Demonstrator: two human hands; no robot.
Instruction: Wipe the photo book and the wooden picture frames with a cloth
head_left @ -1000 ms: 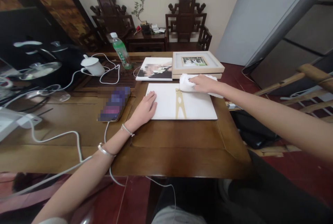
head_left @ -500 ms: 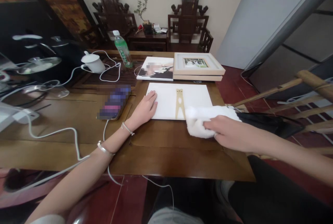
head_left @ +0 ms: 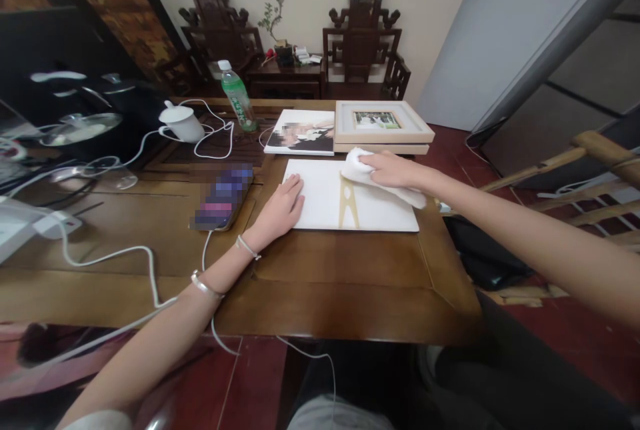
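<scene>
A white rectangular panel (head_left: 320, 207) lies flat on the wooden table, with a tan, cat-headed stand leg (head_left: 349, 207) running down its middle. My left hand (head_left: 286, 203) rests on the panel's left edge, fingers stretched out flat. Bunched in my right hand (head_left: 393, 170) is a white cloth (head_left: 357, 169), which lies over the panel's upper right part and covers the top of the tan piece. The cloth's loose end trails toward the right edge.
Behind the panel lie a photo print (head_left: 305, 133) and stacked wooden picture frames (head_left: 385, 130). A phone (head_left: 223, 197), a green-labelled bottle (head_left: 239, 97) and a lidded white cup (head_left: 183, 123) stand left. White cables (head_left: 115, 253) cross the table.
My right hand has carried the cloth from the panel's lower right edge up to its far side. My left hand has stayed in place on the panel.
</scene>
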